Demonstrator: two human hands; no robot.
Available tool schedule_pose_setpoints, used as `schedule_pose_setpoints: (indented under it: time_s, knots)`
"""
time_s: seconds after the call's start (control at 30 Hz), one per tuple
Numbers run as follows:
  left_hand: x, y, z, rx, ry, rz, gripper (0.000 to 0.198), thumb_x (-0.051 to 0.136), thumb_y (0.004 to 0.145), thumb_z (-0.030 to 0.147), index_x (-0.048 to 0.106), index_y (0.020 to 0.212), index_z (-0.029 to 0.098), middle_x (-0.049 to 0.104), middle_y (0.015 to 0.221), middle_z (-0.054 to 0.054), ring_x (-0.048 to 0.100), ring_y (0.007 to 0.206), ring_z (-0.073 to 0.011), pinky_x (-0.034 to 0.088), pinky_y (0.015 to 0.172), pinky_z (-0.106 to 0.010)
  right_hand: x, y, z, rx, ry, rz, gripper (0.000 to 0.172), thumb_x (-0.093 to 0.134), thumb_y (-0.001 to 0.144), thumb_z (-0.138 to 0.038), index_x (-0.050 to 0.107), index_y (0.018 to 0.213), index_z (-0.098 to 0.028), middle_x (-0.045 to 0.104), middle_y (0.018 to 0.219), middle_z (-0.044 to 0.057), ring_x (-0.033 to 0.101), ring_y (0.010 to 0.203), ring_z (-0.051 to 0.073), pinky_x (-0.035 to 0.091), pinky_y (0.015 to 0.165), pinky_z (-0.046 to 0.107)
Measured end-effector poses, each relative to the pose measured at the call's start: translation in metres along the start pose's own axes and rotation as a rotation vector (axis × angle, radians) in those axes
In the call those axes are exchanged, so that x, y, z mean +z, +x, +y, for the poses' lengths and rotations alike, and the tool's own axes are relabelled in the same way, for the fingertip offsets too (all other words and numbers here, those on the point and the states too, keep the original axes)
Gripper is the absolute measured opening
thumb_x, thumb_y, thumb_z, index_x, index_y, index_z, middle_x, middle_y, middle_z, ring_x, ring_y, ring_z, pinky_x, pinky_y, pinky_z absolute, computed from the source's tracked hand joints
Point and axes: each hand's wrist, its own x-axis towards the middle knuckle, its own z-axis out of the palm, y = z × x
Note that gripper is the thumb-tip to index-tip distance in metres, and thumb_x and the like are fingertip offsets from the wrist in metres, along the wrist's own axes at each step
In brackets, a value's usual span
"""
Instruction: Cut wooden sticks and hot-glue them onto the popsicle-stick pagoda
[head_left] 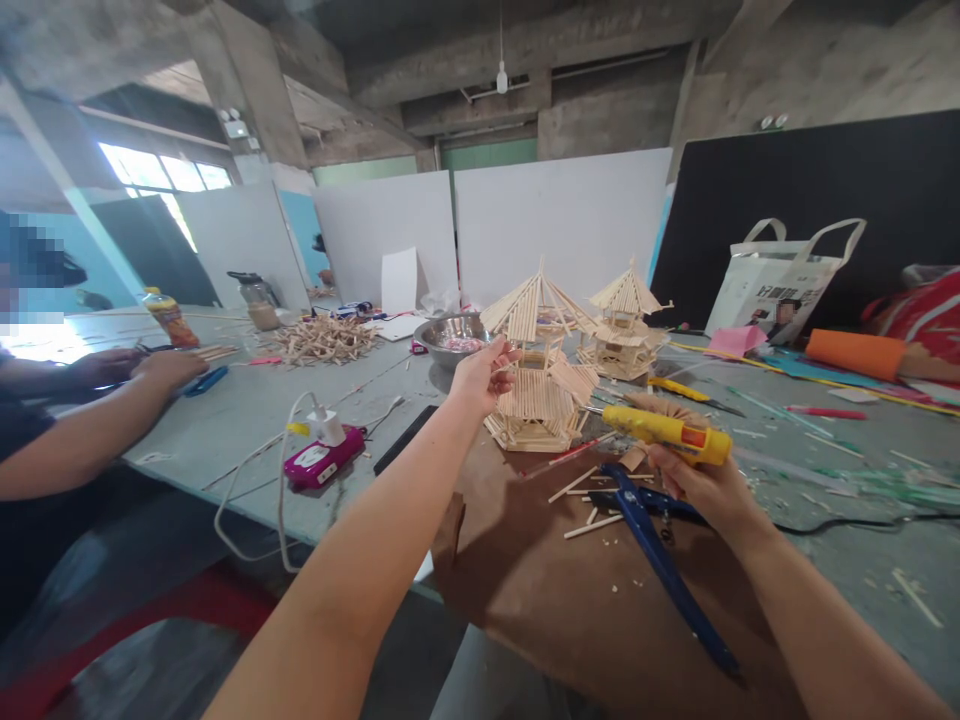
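Centrally, a pale wooden-stick model pavilion (536,400) stands on a grey bench (247,420). The left hand (486,376) is at its left side, grip unclear; the right hand's (686,478) grip is wrapped around a yellow plastic glue gun (664,430), nozzle towards the pavilion.

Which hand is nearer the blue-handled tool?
Right. The right hand, gripping the glue gun, is close to the blue-handled tool; the left hand is farther, by the front stick pavilion.

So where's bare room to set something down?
Mostly bare: the near brown board, between the left forearm and blue long-handled tool; the grey tabletop between the magenta power strip and co-worker's forearm. Crowded: around the yellow glue gun, with pale wooden sticks.
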Motion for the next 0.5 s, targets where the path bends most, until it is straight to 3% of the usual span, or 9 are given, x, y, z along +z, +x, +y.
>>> schedule_pose_setpoints:
  time_s: [0.3,0.5]
  knots:
    - [0.008,-0.004,-0.004,0.026,-0.167,-0.131,0.014,0.055,0.072,0.023,0.055,0.066,0.010,0.062,0.065,-0.004,0.047,0.038,-0.0015,0.040,0.036,-0.012,0.000,0.000,0.003,0.002,-0.011,-0.019,0.027,0.058,0.065,-0.043,0.049,0.059,-0.018,0.040,0.037,-0.006,0.036,0.032,0.007,0.029,0.032,0.021]
    - [0.018,-0.004,-0.011,0.080,-0.282,-0.058,0.018,0.056,0.071,0.025,0.051,0.061,0.011,0.061,0.063,-0.002,0.051,0.042,-0.0032,0.044,0.040,-0.013,-0.001,0.000,0.005,-0.018,-0.027,-0.031,0.025,0.059,0.066,-0.040,0.051,0.060,-0.018,0.043,0.041,-0.005,0.037,0.033,0.007,0.031,0.032,0.020]
